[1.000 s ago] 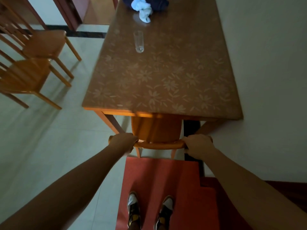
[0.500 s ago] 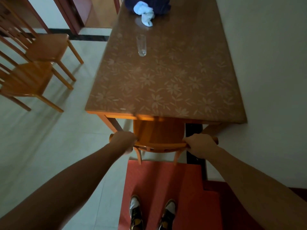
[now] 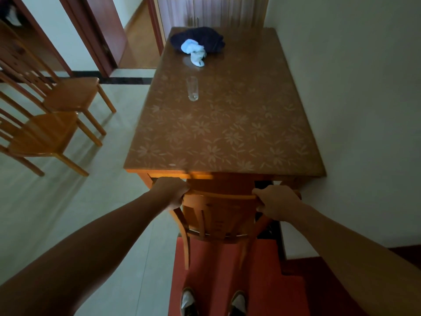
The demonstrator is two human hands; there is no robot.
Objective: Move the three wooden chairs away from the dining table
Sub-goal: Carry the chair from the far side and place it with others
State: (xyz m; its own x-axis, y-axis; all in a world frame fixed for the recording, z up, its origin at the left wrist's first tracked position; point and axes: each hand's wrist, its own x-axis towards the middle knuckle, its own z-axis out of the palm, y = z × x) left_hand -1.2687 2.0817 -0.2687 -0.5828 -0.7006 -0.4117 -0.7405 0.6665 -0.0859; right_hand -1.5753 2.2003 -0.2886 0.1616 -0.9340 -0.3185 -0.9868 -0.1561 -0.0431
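Note:
A wooden chair [image 3: 218, 215] stands at the near end of the dining table [image 3: 227, 137], its seat partly under the tabletop and its slatted back facing me. My left hand [image 3: 173, 190] grips the left end of the chair's top rail. My right hand [image 3: 276, 201] grips the right end. Two more wooden chairs stand apart from the table on the pale floor at the left: one nearer [image 3: 43, 133] and one farther [image 3: 70, 94].
A tall drinking glass [image 3: 192, 88] and a dark cloth with a white rag [image 3: 197, 45] lie on the table. A wall runs along the table's right side. A red mat [image 3: 218, 277] lies under my feet. Doorways open at the back left.
The chair has come back toward me out from under the table, so more of its slatted back shows. Both hands have kept their grip on the top rail.

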